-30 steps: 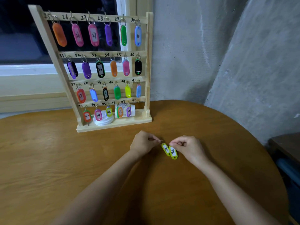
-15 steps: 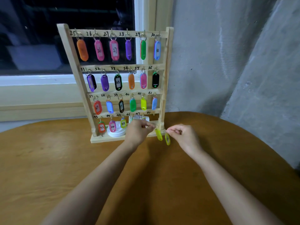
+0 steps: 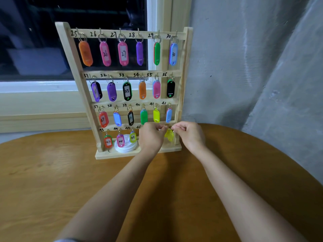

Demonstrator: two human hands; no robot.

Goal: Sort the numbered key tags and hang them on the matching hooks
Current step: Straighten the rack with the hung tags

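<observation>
Yellow tags [image 3: 169, 135] hang between both hands at right end of bottom rail on rack [image 3: 76, 70], below hook 42. Left hand [image 3: 152, 136] and right hand [image 3: 189, 135] held above table [image 3: 52, 180], fingers curled, fingertips pinching the tags' rings; numbers on them unreadable. Rails inked 25 to 46; hung tags read 26, 27, 30, 33, 37, 43, 44, 45. White lid [image 3: 125, 148] on base behind 44.

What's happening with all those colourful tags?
A person is hanging numbered key tags on a wooden rack standing on the table. The left hand and the right hand pinch yellow tags at the bottom row's right end. The upper rows are full; tag 43, tag 44 and tag 45 already hang below.
</observation>
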